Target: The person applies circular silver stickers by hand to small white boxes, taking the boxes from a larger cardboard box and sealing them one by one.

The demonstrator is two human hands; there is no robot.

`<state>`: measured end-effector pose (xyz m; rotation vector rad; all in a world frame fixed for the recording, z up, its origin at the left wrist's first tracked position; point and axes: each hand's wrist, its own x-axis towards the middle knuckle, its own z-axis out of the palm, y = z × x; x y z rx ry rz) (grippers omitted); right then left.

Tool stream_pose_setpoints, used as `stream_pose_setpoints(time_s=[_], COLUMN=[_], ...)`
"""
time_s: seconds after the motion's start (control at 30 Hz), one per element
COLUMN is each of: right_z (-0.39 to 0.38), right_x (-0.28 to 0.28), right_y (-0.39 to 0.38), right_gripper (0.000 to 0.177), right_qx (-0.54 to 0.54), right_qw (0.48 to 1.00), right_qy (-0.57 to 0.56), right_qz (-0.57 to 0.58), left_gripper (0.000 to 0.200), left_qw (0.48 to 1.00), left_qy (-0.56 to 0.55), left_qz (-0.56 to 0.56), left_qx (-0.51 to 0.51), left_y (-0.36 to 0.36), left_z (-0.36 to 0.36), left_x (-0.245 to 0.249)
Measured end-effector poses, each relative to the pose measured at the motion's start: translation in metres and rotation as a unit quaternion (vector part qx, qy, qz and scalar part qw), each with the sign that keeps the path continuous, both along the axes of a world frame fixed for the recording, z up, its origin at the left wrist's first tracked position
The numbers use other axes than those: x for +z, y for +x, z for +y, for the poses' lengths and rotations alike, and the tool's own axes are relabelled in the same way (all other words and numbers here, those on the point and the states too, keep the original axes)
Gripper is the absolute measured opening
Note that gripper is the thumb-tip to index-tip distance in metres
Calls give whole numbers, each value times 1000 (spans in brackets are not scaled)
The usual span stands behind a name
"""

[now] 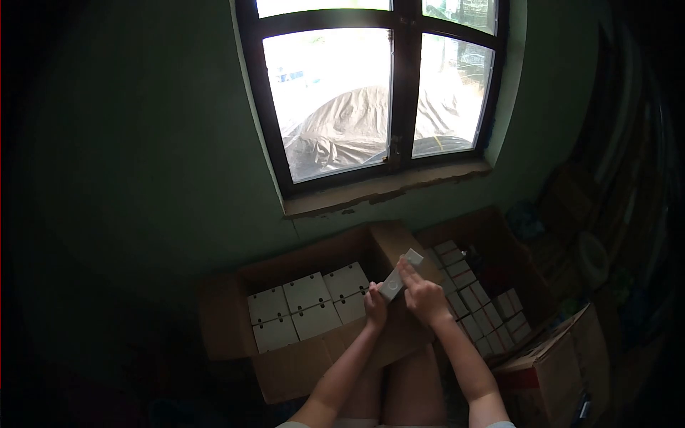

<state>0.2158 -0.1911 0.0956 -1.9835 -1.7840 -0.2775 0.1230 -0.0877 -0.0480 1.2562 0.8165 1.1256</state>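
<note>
A slim white box (392,284) is held up at a slant between my hands, above the inner flap of a cardboard carton. My left hand (376,308) grips its lower end, with the thumb along the side. My right hand (426,298) pinches the upper part, just below a small white end piece (414,256) that looks like a raised flap. A round mark shows faintly on the box's face. Left of my hands, the open carton (292,364) holds several white square boxes (307,291) in rows.
To the right, a second open carton (492,232) holds several smaller white boxes (474,296) with reddish lines. Another cardboard box (564,364) stands at the lower right. A dark-framed window (405,85) is in the wall ahead. Dim clutter lies at the far right.
</note>
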Motion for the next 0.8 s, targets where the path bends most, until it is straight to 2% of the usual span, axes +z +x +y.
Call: stream_pose_setpoints(time_s=[0.03,0.1,0.17,0.2,0.23,0.33,0.37,0.43,0.53,0.57,0.63,0.67,0.73,0.8], right_z=[-2,-9,-12,-10,-8,0,1,-1,-15,-16,-12,-10,-1,-2], right_x=[-2,-10,-6,-9,-9,3,5,5,8,3,0,6,15,14], right_y=[-5,-14,-18,-10,-2,16,17,7,-18,-18,-8,-3,11,23], right_gripper=[69,67,66,64,63,61,61,61,64,64,67,66,68,70], right_qx=[6,97,128,123,117,7,7,25,105,107,85,64,-12,-11], right_qw=[1000,995,991,992,993,1000,1000,996,989,988,994,995,994,997], right_qy=[-13,-19,-41,-14,12,10,13,-50,-96,-102,-53,-72,-102,-82], right_qz=[-4,3,8,3,-1,9,6,-67,-43,-38,-33,-31,-24,0], left_gripper=[74,73,72,71,70,70,70,72,75,76,73,72,72,71], left_qw=[1000,998,999,998,1000,1000,1000,999,999,998,999,999,1000,1000], left_qy=[0,11,18,26,20,-5,-2,-22,3,50,35,18,15,11], left_qz=[0,-21,13,47,-17,15,11,-28,-38,-41,-15,-23,-2,11], left_qx=[0,58,43,28,6,-1,0,-4,28,28,-1,-18,1,18], left_y=[-1,-2,-3,-4,-5,-2,1,0,0,2,-3,-4,-3,2], left_z=[-3,-12,-4,-2,-8,-1,0,-2,-4,-1,-4,-6,-5,-3], left_x=[12,31,8,-1,22,5,0,6,3,-3,12,21,15,7])
